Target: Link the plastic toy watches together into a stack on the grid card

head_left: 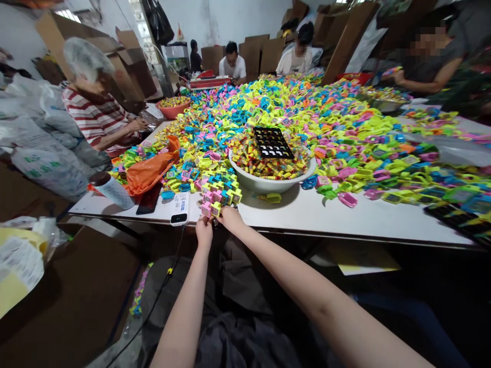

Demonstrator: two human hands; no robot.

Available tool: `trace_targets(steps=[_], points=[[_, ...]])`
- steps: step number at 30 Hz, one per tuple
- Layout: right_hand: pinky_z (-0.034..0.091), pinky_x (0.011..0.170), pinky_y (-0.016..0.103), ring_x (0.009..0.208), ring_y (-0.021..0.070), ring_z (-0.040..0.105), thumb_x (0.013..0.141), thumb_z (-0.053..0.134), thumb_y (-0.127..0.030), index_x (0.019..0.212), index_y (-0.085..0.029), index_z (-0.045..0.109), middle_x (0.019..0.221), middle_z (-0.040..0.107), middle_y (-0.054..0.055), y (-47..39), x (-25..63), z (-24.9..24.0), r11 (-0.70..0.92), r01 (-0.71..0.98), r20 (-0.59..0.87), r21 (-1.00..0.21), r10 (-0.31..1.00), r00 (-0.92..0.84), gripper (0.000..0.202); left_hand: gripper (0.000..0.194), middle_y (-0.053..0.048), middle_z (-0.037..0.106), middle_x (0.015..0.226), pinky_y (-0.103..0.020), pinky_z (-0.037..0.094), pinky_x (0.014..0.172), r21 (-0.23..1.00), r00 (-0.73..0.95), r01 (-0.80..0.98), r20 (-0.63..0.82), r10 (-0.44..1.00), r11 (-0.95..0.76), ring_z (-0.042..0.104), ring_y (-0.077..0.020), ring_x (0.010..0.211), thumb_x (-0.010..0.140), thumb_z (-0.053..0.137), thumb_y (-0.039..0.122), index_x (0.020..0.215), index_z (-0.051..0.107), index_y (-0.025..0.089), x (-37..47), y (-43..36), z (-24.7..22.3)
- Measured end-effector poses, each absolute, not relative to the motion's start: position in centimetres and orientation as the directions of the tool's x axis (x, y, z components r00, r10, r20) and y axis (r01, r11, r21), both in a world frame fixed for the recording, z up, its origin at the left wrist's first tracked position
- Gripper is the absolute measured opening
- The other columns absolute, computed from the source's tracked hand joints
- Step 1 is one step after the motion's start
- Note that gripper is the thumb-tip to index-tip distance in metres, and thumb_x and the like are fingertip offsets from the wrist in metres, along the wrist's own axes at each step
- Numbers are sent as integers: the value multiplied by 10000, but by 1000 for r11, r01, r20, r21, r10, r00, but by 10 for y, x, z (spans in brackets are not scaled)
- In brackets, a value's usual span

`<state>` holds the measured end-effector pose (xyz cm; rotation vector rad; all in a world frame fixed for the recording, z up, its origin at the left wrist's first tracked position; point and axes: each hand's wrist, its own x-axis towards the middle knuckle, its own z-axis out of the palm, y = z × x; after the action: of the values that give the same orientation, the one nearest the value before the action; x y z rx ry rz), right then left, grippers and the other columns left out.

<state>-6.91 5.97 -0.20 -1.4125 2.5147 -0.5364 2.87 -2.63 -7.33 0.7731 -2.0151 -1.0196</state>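
At the near table edge my left hand (204,233) is closed, its fingertips at the lowest pink toy watch (206,209) of a tight block of pink, yellow and blue toy watches (221,186). My right hand (231,221) curls its fingers around the front right corner of that block, beside a yellow toy watch (216,208). Both hands' fingertips are partly hidden by the toys. Whatever carries the block from below is mostly covered. Right behind it stands a white basin (261,183) full of small colourful wrapped pieces, with a black compartment tray (273,143) on top.
A large heap of loose toy watches (345,133) covers the table (291,212). To my left are a white power bank (179,209) with a cable, a tumbler (113,190) and an orange bag (151,168). A black tray (456,222) lies at the right. Several people sit around the table.
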Motion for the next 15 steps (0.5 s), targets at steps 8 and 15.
trace_targets(steps=[8,15], points=[[425,725,214,847,164,588,825,441,-365,915,-165,638,915,629,91,58,-70,-3,484,-776,-32,-404,-856,-517,294,195,-71,583,749,-238,400,669,838,-544,-196,339,-768,509,533,-162,717,789,462,259,751,600,126,28,-28,-75],[438,722,247,826,188,594,801,473,-350,896,-166,647,896,638,99,55,-69,-3,516,-751,-47,-411,-835,-548,271,163,-67,587,764,-231,399,680,823,-557,-188,361,-748,537,537,-156,736,788,466,226,773,602,137,28,-29,-73]])
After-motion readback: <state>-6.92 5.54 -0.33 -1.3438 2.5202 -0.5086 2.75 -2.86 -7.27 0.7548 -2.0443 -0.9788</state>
